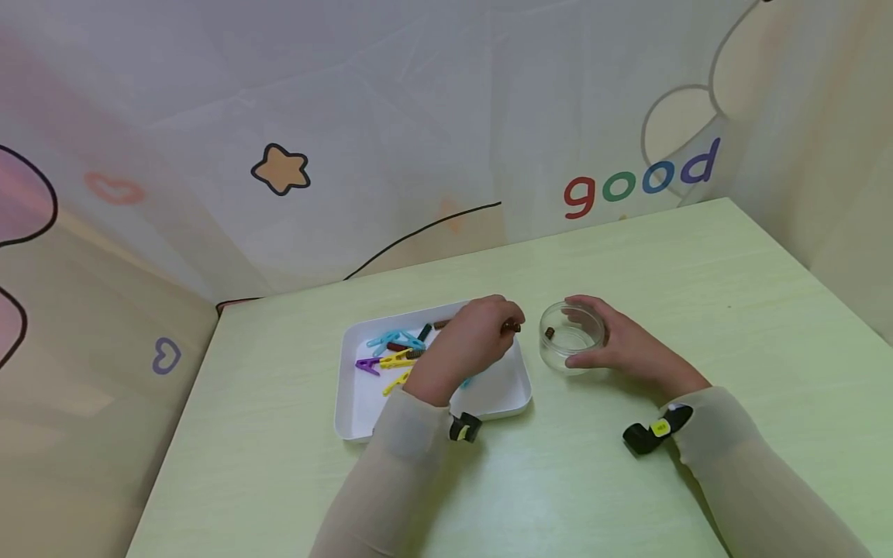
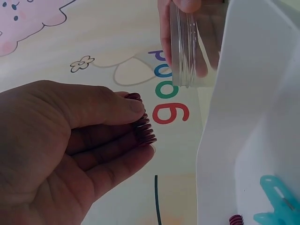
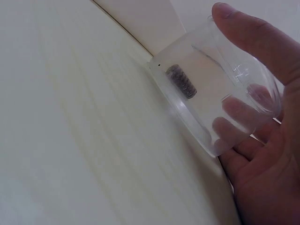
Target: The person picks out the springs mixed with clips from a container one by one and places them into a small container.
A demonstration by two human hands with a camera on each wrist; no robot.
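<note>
My left hand (image 1: 469, 338) is over the right part of a white tray (image 1: 512, 403). It pinches a dark red coil spring (image 2: 143, 126) between thumb and fingers, with the ribbed side showing in the left wrist view. To its right, my right hand (image 1: 624, 345) grips a clear round jar (image 1: 572, 341) from the side, thumb and fingers spread around the wall. The jar's mouth is uncovered and its base is at the tabletop. Inside the jar lies a dark ribbed spring (image 3: 182, 82). Part of the tray is hidden behind my left hand and forearm.
In the tray are blue clothes pegs (image 1: 398, 339), yellow pegs (image 1: 398, 359), a purple peg (image 1: 367, 364) and several springs, among them a dark green one (image 1: 425, 332). The pale green table (image 1: 244, 465) meets a printed cloth backdrop (image 1: 418, 155) behind.
</note>
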